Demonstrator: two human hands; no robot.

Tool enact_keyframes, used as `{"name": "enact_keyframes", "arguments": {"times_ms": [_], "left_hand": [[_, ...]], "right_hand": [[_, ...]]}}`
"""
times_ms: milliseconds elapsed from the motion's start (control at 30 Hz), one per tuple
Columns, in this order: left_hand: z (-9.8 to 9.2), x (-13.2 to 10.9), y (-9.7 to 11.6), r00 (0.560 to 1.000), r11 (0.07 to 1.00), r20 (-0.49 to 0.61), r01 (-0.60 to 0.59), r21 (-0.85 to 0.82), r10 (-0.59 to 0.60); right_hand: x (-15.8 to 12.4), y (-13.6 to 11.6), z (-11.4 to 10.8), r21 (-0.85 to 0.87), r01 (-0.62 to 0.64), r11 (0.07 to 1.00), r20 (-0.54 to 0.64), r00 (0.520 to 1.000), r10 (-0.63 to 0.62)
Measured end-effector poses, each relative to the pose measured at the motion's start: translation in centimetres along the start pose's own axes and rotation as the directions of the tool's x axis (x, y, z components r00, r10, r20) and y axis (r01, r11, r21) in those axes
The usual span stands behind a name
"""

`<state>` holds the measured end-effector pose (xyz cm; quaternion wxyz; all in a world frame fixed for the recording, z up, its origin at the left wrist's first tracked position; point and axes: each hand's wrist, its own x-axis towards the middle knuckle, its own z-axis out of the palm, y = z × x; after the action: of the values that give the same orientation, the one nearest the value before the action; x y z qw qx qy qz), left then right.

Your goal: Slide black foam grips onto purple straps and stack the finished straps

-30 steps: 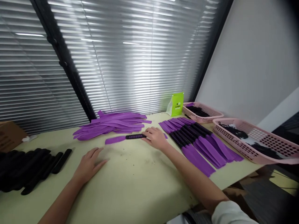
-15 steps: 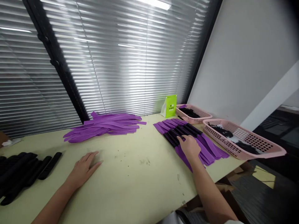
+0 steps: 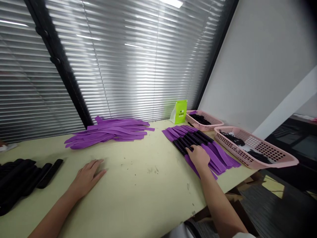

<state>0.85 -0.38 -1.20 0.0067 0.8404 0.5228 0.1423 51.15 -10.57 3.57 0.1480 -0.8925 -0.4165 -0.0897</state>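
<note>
My left hand (image 3: pixel 86 177) lies flat on the pale yellow table, holding nothing, its fingers stretched out and thumb apart. On the right, my right hand (image 3: pixel 198 158) is over a row of purple strips (image 3: pixel 218 162) laid side by side. Black ribbed sleeves (image 3: pixel 184 142) surround the strips' middles. The fingers of my right hand are curled at the near end of one sleeve and appear to grip it; the hand partly hides their tips. A loose pile of plain purple strips (image 3: pixel 111 132) lies at the back, beyond my left hand. Several black tubes (image 3: pixel 51 173) are at the far left.
Two pink plastic baskets (image 3: pixel 269 145) holding black items stand along the table's right side. A green and white pouch (image 3: pixel 180 112) stands upright at the back. Window blinds (image 3: pixel 141 72) rise behind the table. Cardboard shows below its right edge.
The view has shifted slightly. My right hand stays at the sleeved purple strips with its fingers curled, and my left hand remains flat on the table.
</note>
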Motion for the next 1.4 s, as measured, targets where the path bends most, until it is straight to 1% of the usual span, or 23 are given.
{"name": "enact_keyframes", "arguments": {"times_ms": [200,367,467,533,567,600,633,667,700,767,800,833,867,900,967,1000,1033,1067,1100,1167,1233,1333,1400], "left_hand": [[0.1,0.0,-0.1,1.0,1.0,-0.002,-0.009,-0.006,0.009],[0.3,0.1,-0.3,0.999,1.0,-0.035,-0.021,0.002,0.021],[0.3,0.1,-0.3,0.999,1.0,-0.031,-0.023,0.007,0.023],[0.2,0.1,-0.3,1.0,1.0,-0.018,-0.021,0.006,0.021],[0.2,0.1,-0.3,1.0,1.0,-0.01,-0.02,0.005,0.02],[0.2,0.0,-0.3,1.0,1.0,-0.004,-0.017,0.004,0.017],[0.2,0.0,-0.3,1.0,1.0,0.001,-0.017,0.003,0.017],[0.2,0.0,-0.3,1.0,1.0,0.002,-0.017,0.001,0.017],[0.2,0.0,-0.3,1.0,1.0,0.0,-0.017,-0.002,0.017],[0.2,0.0,-0.3,1.0,1.0,-0.006,-0.019,-0.008,0.019],[0.2,0.1,-0.3,1.0,1.0,-0.008,-0.019,-0.01,0.019],[0.2,0.1,-0.3,1.0,1.0,-0.009,-0.02,-0.01,0.02],[0.2,0.1,-0.3,1.0,1.0,-0.01,-0.02,-0.008,0.02],[0.2,0.1,-0.3,1.0,1.0,-0.009,-0.021,-0.004,0.021],[0.1,0.1,-0.3,1.0,1.0,-0.007,-0.019,0.003,0.019],[0.1,0.1,-0.3,1.0,1.0,-0.005,-0.018,0.005,0.018],[0.1,0.1,-0.3,1.0,1.0,-0.004,-0.015,0.006,0.015],[0.1,0.1,-0.2,1.0,1.0,-0.004,-0.011,0.007,0.011],[0.1,0.1,-0.2,1.0,1.0,-0.003,-0.008,0.008,0.008],[0.1,0.1,-0.1,1.0,1.0,0.002,-0.003,0.01,0.003],[0.1,0.0,-0.1,1.0,1.0,0.01,-0.005,0.013,0.004],[0.2,0.0,-0.2,1.0,1.0,0.01,-0.009,0.014,0.009],[0.3,0.1,-0.2,1.0,1.0,0.0,-0.007,0.011,0.007]], "right_hand": [[0.2,0.3,0.5,0.009,0.029,1.0,-0.016,0.999,-0.029],[0.2,0.2,0.9,0.051,0.027,0.998,-0.014,1.0,-0.026],[0.2,0.1,0.4,0.121,0.004,0.993,-0.031,1.0,0.0],[0.5,0.7,-0.3,0.239,-0.042,0.97,-0.099,0.993,0.067],[0.7,1.3,-0.7,0.332,-0.062,0.941,-0.153,0.981,0.118],[1.0,2.1,-1.1,0.446,-0.07,0.892,-0.21,0.961,0.181],[1.3,3.0,-1.6,0.57,-0.066,0.819,-0.255,0.933,0.253],[1.5,4.0,-1.9,0.69,-0.051,0.722,-0.275,0.904,0.327],[1.8,5.0,-2.3,0.79,-0.034,0.612,-0.265,0.882,0.39],[2.2,6.8,-2.8,0.907,-0.022,0.421,-0.194,0.866,0.461],[2.4,7.4,-3.0,0.931,-0.025,0.365,-0.159,0.87,0.466],[2.5,7.9,-3.1,0.939,-0.028,0.343,-0.138,0.883,0.449],[2.5,8.0,-3.2,0.935,-0.027,0.353,-0.13,0.901,0.415],[2.6,7.9,-3.2,0.919,-0.024,0.394,-0.13,0.925,0.358],[2.7,7.1,-3.0,0.836,0.0,0.548,-0.123,0.974,0.188],[2.8,6.5,-2.8,0.771,0.031,0.636,-0.113,0.99,0.089],[2.9,5.7,-2.5,0.697,0.075,0.713,-0.102,0.995,-0.005],[3.0,4.9,-2.2,0.625,0.127,0.77,-0.094,0.992,-0.088],[3.2,4.1,-1.9,0.565,0.181,0.805,-0.091,0.983,-0.158],[3.9,2.5,-1.3,0.479,0.269,0.835,-0.092,0.962,-0.258],[4.9,1.2,-0.8,0.408,0.326,0.852,-0.068,0.942,-0.328],[6.9,-0.5,-0.4,0.295,0.368,0.882,-0.022,0.925,-0.379],[8.0,-1.4,-0.2,0.218,0.359,0.908,0.019,0.928,-0.372]]}}
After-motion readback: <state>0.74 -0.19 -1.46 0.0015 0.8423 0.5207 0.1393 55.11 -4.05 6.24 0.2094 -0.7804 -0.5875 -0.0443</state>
